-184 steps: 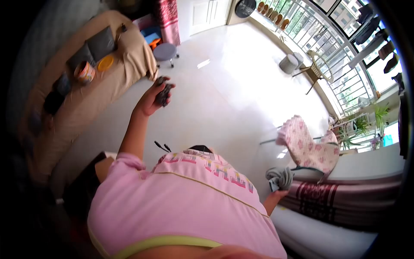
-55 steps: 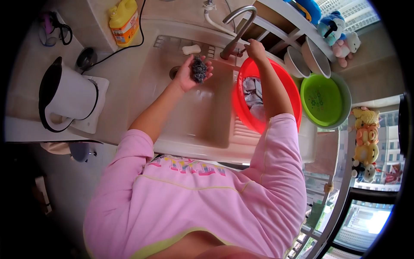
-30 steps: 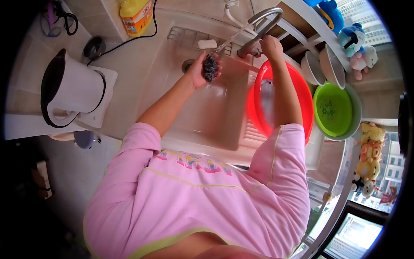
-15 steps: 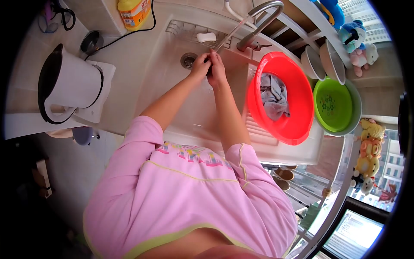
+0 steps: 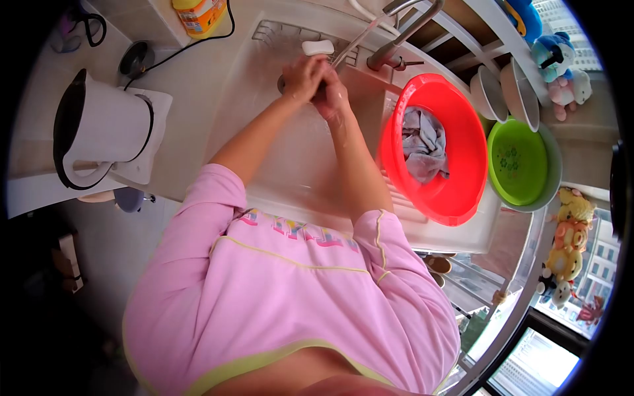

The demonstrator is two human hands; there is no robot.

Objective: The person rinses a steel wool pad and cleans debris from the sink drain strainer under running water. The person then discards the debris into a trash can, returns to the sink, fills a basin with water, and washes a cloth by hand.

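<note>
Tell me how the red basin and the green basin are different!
The red basin has a crumpled grey cloth in it, but the green basin shows a flower pattern inside and no cloth.
The red basin sits on the ridged drainboard, while the green basin is nested in a paler basin.
Both are brightly coloured and open on one side.

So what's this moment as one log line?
left hand, right hand: together over sink; faucet: running onto them; between hands: unclear; red basin: holds gray cloth

Shirt lettering (image 5: 292, 230), bottle label (image 5: 201, 15): neither legible.
</note>
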